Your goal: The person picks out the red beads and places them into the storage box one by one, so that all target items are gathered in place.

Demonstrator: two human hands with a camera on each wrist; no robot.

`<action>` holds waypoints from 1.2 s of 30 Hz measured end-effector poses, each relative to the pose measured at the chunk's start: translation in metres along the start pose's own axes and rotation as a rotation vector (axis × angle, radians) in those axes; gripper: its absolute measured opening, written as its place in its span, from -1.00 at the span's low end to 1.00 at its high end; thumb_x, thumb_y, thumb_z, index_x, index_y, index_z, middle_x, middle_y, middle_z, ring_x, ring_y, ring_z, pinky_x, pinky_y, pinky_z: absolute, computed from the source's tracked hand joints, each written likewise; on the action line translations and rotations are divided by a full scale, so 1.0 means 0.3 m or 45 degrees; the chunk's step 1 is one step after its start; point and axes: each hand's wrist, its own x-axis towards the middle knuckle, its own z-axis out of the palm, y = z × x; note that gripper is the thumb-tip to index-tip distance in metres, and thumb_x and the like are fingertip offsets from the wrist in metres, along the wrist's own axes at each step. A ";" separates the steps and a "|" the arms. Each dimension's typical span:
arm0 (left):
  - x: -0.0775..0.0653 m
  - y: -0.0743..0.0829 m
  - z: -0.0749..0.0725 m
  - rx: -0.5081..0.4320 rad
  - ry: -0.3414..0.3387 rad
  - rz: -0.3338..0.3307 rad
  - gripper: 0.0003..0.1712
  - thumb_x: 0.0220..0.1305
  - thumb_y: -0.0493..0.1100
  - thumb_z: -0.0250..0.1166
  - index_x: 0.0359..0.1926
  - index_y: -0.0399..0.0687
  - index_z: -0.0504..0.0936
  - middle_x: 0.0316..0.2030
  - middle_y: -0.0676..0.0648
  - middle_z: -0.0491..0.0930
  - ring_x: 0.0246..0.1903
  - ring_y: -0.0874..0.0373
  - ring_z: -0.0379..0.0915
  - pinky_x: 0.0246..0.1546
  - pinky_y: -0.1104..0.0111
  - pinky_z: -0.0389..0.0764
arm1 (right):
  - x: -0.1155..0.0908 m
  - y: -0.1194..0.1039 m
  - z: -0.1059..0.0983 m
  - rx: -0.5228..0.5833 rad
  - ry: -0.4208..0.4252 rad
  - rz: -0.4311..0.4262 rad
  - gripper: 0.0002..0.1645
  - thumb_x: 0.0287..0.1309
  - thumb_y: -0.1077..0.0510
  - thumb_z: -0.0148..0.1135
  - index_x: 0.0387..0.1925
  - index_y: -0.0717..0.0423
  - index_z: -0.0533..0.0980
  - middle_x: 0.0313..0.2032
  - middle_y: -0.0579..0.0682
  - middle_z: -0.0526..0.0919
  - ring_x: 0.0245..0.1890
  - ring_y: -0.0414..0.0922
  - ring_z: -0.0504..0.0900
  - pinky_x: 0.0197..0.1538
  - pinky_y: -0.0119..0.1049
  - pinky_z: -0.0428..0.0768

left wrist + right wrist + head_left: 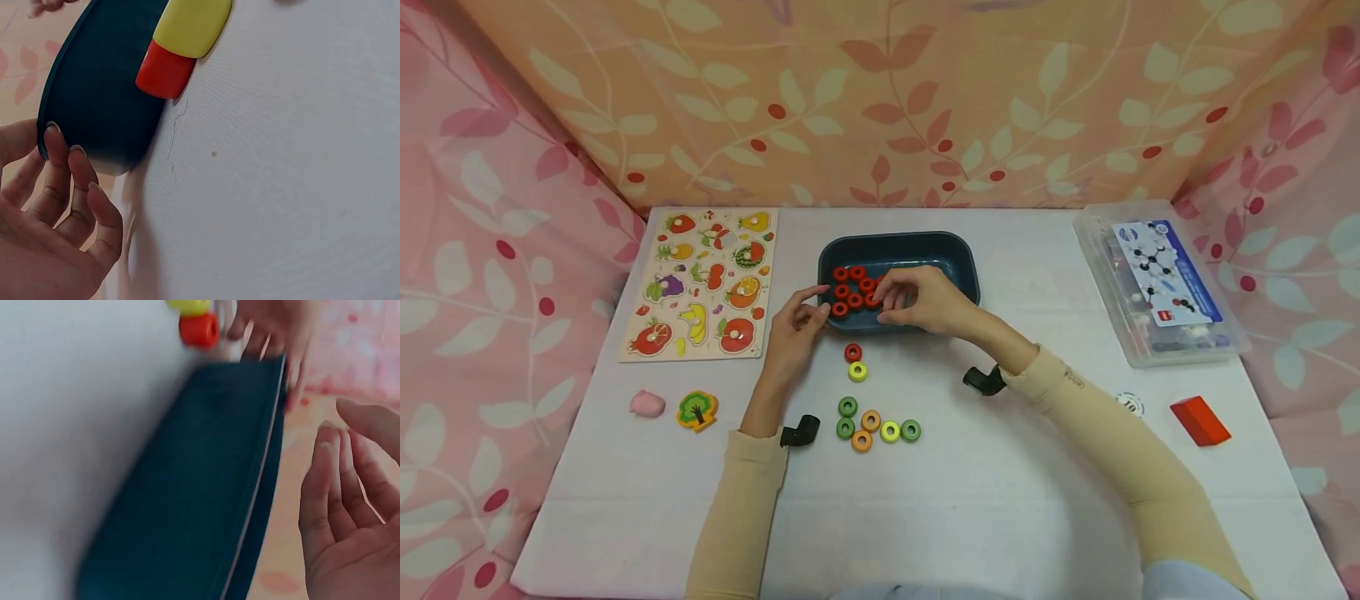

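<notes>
A dark teal tray (pixel 917 243) holds several red rings (pixel 841 291) gathered in its left part. My left hand (pixel 792 332) holds the tray's left end, thumb and fingers at the rim. In the left wrist view, fingertips (pixel 54 134) lie against the outer wall. Over the tray, my right hand (pixel 921 300) has bent fingers close above the red rings. The right wrist view shows its thumb near the fingertips, above the rim, with no ring visible between them. In front of the tray, a red ring (pixel 853 352) and a yellow ring (pixel 857 372) touch.
Green rings (pixel 847 407), orange rings (pixel 862 441) and another yellow ring (pixel 890 431) lie nearer me. A fruit puzzle board (pixel 745 287), pink piece (pixel 647 404) and tree piece (pixel 697 410) are left. Right are a clear plastic case (pixel 1112 292) and a red block (pixel 1201 421).
</notes>
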 end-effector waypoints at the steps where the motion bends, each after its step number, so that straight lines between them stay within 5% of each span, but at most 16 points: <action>1: 0.000 0.000 0.001 0.001 0.000 -0.001 -0.57 0.47 -0.17 0.19 0.29 -0.18 0.51 -0.26 -0.55 0.56 -0.18 -0.39 0.47 -0.20 0.45 0.49 | -0.008 -0.013 0.010 -0.006 -0.036 -0.015 -0.76 0.07 0.18 0.51 -0.20 0.04 0.66 -0.40 -0.09 0.67 -0.41 -0.16 0.61 -0.26 -0.21 0.58; 9: -0.004 0.003 0.004 0.000 0.004 0.005 -0.57 0.47 -0.18 0.19 0.29 -0.20 0.50 -0.27 -0.55 0.56 -0.20 -0.40 0.46 -0.22 0.47 0.47 | -0.051 -0.039 0.097 0.100 -0.336 0.066 -0.70 0.19 0.19 0.41 -0.02 0.05 0.65 -0.46 -0.03 0.68 -0.58 0.05 0.58 -0.49 -0.32 0.50; 15: -0.005 0.002 0.002 0.000 0.005 0.010 -0.57 0.47 -0.18 0.19 0.29 -0.21 0.50 -0.28 -0.56 0.55 -0.21 -0.41 0.45 -0.23 0.48 0.46 | -0.058 0.013 0.161 0.106 -0.498 0.135 -0.49 0.28 0.19 0.32 0.25 0.13 0.50 -0.36 0.19 0.71 -0.54 0.06 0.61 -0.42 -0.34 0.56; 24: -0.001 0.000 0.003 -0.007 0.002 0.013 -0.57 0.46 -0.18 0.19 0.28 -0.19 0.51 -0.28 -0.56 0.56 -0.20 -0.44 0.44 -0.23 0.47 0.45 | -0.065 0.077 0.198 -0.022 -0.512 0.132 -0.36 0.40 0.25 0.11 0.46 -0.08 0.31 -0.38 -0.01 0.47 -0.57 -0.22 0.41 -0.36 -0.37 0.39; 27: 0.001 -0.001 0.002 -0.010 0.003 0.013 -0.58 0.46 -0.18 0.20 0.28 -0.18 0.52 -0.28 -0.56 0.55 -0.19 -0.43 0.45 -0.20 0.46 0.47 | -0.064 0.084 0.198 -0.068 -0.497 0.120 -0.44 0.39 0.23 0.14 0.38 -0.05 0.41 -0.31 -0.02 0.54 -0.49 -0.20 0.43 -0.33 -0.35 0.39; 36: 0.000 -0.001 0.002 -0.014 0.002 0.008 -0.58 0.46 -0.19 0.20 0.28 -0.18 0.52 -0.27 -0.56 0.55 -0.18 -0.42 0.48 -0.13 0.31 0.54 | -0.075 0.097 0.186 -0.222 -0.472 0.193 -0.69 0.26 0.16 0.35 0.03 -0.03 0.56 -0.51 -0.13 0.53 -0.50 -0.23 0.49 -0.36 -0.38 0.44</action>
